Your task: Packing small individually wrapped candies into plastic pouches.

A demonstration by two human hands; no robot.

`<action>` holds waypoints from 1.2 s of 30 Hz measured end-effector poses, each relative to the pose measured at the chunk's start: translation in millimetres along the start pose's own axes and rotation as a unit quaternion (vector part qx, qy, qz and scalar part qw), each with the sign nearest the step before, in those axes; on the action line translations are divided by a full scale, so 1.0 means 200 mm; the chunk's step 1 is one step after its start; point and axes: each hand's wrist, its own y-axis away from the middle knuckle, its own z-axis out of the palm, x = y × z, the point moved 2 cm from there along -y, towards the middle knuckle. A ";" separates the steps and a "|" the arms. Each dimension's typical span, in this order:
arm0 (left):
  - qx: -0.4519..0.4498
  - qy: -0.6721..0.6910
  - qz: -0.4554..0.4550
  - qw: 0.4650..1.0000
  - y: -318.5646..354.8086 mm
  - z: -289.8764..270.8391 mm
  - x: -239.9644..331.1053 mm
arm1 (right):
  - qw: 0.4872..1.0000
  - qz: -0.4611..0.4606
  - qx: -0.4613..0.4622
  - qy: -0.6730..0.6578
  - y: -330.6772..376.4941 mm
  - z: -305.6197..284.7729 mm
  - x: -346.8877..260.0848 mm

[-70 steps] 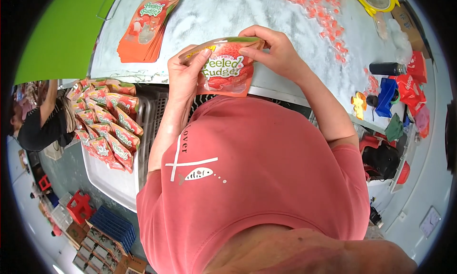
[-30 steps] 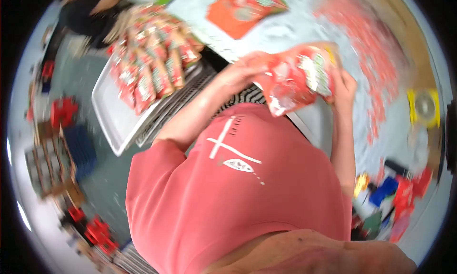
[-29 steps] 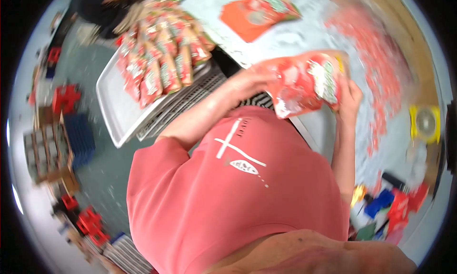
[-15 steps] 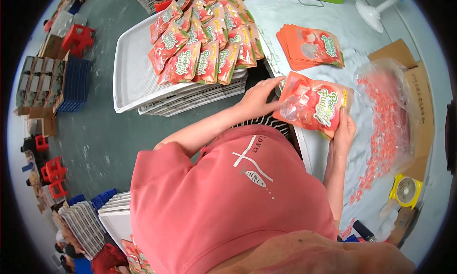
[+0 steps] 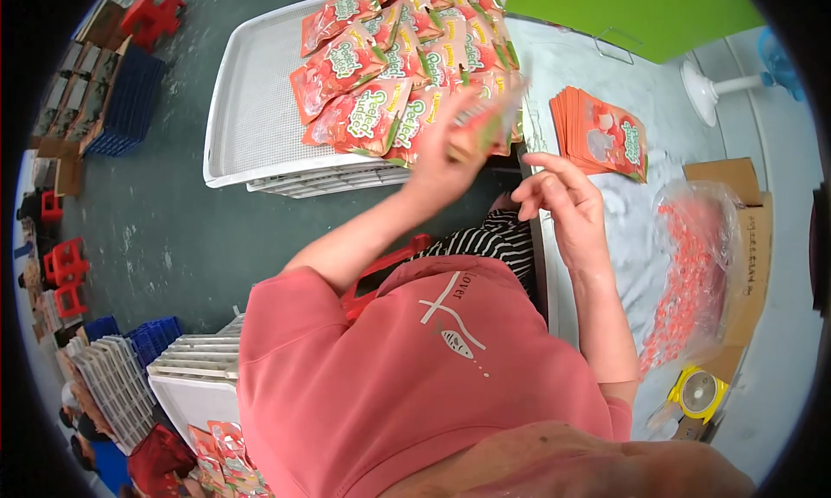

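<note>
My left hand (image 5: 446, 152) is over the near right corner of the filled tray, closed on a red and green snack pouch (image 5: 495, 124) that is blurred by motion. Beneath and beyond it, several plump red pouches (image 5: 359, 117) lie overlapping on the white mesh tray (image 5: 251, 109). Above the table's left edge, my right hand (image 5: 567, 205) is empty, its fingers loosely bent and apart. Just past that hand, a fanned stack of flat red pouches (image 5: 610, 134) rests on the white table.
Small red-wrapped pieces (image 5: 684, 282) spill from a clear bag in a cardboard box (image 5: 753, 256) on the right. A yellow fan (image 5: 698, 394) stands nearer me. A green panel (image 5: 623, 9) borders the table's far end. More white trays (image 5: 195, 359) are stacked at lower left.
The pouch both hands held over the table has gone left with my left hand to the tray. My right hand has let go of it and moved left, toward the table edge.
</note>
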 end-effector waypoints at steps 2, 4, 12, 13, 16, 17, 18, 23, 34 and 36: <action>0.011 0.078 -0.096 0.992 -0.12 -0.18 0.02 | 0.998 0.038 -0.016 0.038 -0.01 -0.04 0.07; 0.063 -0.059 0.003 0.996 -0.28 -0.40 0.01 | 0.997 0.053 -0.002 0.049 0.01 -0.11 0.15; 0.112 -0.437 -0.084 0.888 -0.74 -1.36 -0.74 | 0.974 0.185 0.116 0.059 0.30 -0.38 0.55; 0.109 -0.435 -0.082 0.890 -0.71 -1.38 -0.86 | 0.968 0.208 0.130 0.048 0.34 -0.39 0.59; 0.049 -0.138 -0.158 0.977 -0.67 -1.31 -1.04 | 0.959 0.230 0.163 0.020 0.45 -0.40 0.64; 0.101 -0.127 -0.171 0.972 -0.67 -1.27 -1.02 | 0.957 0.227 0.182 0.008 0.49 -0.40 0.65; 0.154 -0.115 -0.185 0.964 -0.67 -1.24 -1.03 | 0.954 0.223 0.201 -0.004 0.53 -0.41 0.66; 0.177 -0.297 -0.240 0.907 -0.65 -1.50 -1.30 | 0.950 0.221 0.216 -0.041 0.56 -0.41 0.67; 0.015 -0.336 0.009 0.942 -0.81 -1.30 -1.36 | 0.967 0.142 0.210 0.014 0.40 -0.75 0.54; -0.048 -0.272 -0.007 0.961 -0.80 -1.07 -1.37 | 0.957 0.120 0.264 0.025 0.42 -0.97 0.46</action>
